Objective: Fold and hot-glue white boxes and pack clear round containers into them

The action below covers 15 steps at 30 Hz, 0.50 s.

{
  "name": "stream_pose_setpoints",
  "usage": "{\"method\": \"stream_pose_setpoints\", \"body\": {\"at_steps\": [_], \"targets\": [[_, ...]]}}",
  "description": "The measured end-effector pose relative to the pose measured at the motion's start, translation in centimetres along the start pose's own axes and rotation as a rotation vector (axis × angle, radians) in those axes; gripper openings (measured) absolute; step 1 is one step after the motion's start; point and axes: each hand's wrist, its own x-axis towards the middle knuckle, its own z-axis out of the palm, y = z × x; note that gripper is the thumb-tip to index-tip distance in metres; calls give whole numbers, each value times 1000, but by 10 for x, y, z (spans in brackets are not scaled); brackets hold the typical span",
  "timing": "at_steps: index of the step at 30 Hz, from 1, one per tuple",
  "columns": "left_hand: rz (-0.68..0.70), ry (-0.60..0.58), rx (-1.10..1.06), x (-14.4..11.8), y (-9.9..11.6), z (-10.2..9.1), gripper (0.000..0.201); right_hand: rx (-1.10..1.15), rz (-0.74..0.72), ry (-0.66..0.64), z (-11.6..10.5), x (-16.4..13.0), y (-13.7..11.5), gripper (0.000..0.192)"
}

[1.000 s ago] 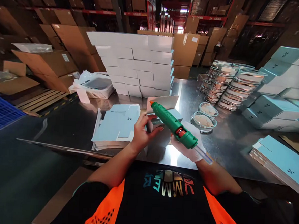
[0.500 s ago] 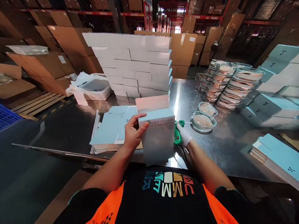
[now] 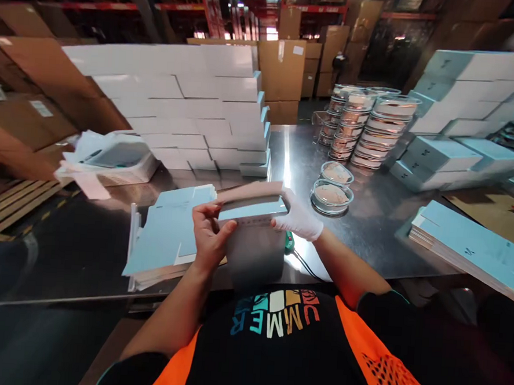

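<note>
A white and light-blue cardboard box [image 3: 255, 253] stands upright in front of my chest, its top end facing up. My bare left hand [image 3: 213, 230] grips its left upper edge, thumb on the near face. My right hand [image 3: 296, 218], in a white glove, grips the right upper corner, thumb on the near side and fingers behind the raised flap [image 3: 257, 189]. Below the right hand, partly hidden by the box, a green glue gun [image 3: 289, 242] with a black cord rests on the metal table [image 3: 362, 245].
Flat light-blue box blanks [image 3: 168, 222] are stacked at left, and more blanks [image 3: 471, 246] at right. A wall of white boxes [image 3: 179, 106] stands behind. Clear round containers [image 3: 333, 196] sit right of my hands, with taller stacks [image 3: 382, 130] beyond. A white basket [image 3: 119, 169] is at far left.
My right hand has let go of the green glue gun and taken hold of the box's right upper corner. My left hand stays on the box. The view has swung to the right.
</note>
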Motion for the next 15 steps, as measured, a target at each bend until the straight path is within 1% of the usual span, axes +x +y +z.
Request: {"method": "stream_pose_setpoints", "body": {"at_steps": [1,2,5,7,8,9,10,11,12,13,14,15], "targets": [[23,-9,0,0,-2,-4,59,-37,-35,-27,-2,-6,2,87],[43,-37,15,0,-3,-9,55,-66,-73,-40,-4,-11,5,78],[98,-181,110,12,3,-28,32,-111,-192,-51,2,-25,10,44],[164,-334,228,28,15,-38,27,-176,-265,-55,15,-27,11,32],[210,-429,320,36,22,-40,28,-227,-304,-63,22,-25,11,29],[263,-533,421,45,30,-41,37,-283,-345,-76,28,-22,12,30],[311,-628,511,52,38,-40,50,-336,-385,-99,33,-19,13,36],[342,-703,576,58,44,-38,65,-382,-421,-136,34,-15,14,51],[347,-758,613,63,50,-37,78,-422,-444,-170,31,-12,17,71],[332,-792,631,68,55,-38,86,-469,-441,-186,21,-9,21,90],[309,-779,643,73,59,-40,88,-546,-398,-169,5,-8,25,101],[280,-702,652,78,61,-45,90,-637,-328,-111,-17,-9,31,103]]}}
